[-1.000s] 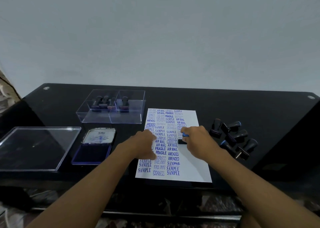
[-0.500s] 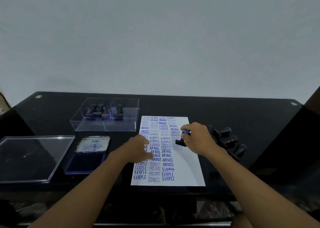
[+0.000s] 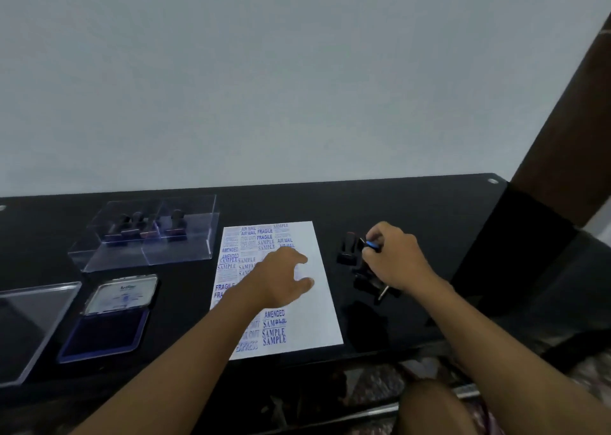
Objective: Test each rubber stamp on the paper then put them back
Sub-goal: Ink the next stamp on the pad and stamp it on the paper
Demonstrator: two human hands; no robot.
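Observation:
A white paper covered in blue stamp prints lies on the black table. My left hand hovers over the paper's middle, fingers spread and relaxed, holding nothing. To the right of the paper, my right hand pinches a black rubber stamp with a blue-tipped handle above a pile of black stamps. Part of that pile is hidden under the hand. A clear plastic box at the back left holds several upright stamps.
An open blue ink pad with its lid raised sits left of the paper. A clear flat lid lies at the far left. A brown post stands at the right. The table's front edge runs just below the paper.
My right hand has carried the stamp off the paper rightward to the stamp pile. My left hand has lifted and opened over the paper. The view has swung right.

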